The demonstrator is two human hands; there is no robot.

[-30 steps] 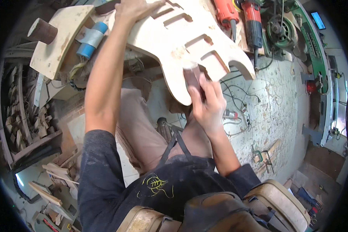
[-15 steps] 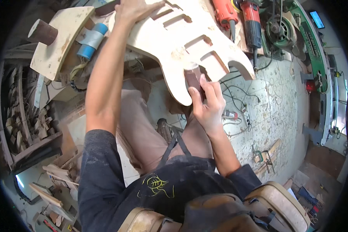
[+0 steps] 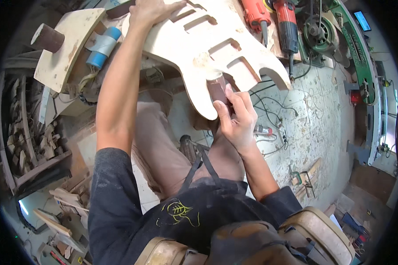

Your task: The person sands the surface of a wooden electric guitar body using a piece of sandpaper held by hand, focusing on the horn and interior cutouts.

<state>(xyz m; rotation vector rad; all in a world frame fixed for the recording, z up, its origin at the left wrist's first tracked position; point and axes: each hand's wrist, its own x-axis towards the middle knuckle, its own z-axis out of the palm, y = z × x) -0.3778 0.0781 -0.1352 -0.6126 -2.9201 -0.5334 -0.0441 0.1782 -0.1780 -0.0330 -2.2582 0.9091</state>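
Note:
A pale, unfinished electric guitar body (image 3: 163,48) with several routed cavities lies over the bench edge in front of me. My left hand (image 3: 151,12) rests flat on its upper left part, thumb stretched out; the hand's far end is cut off by the frame. In my right hand (image 3: 239,117) is a short cylinder wrapped in brown sandpaper (image 3: 217,89), gripped between thumb and fingers. The cylinder lies against the inner curve of the guitar body's near horn, beside the neck pocket. My fingers hide its lower end.
A curved wooden piece (image 3: 75,35) with another sandpaper cylinder (image 3: 47,38) on it sits at the left, beside a blue roll (image 3: 104,47). Red power tools (image 3: 287,26) and a green machine (image 3: 318,31) stand at the upper right. Cables (image 3: 274,106) trail over the floor.
The sandpaper cylinder in my right hand has shifted slightly left along the horn's inner curve and tilts a little differently. My left hand stays on the guitar body.

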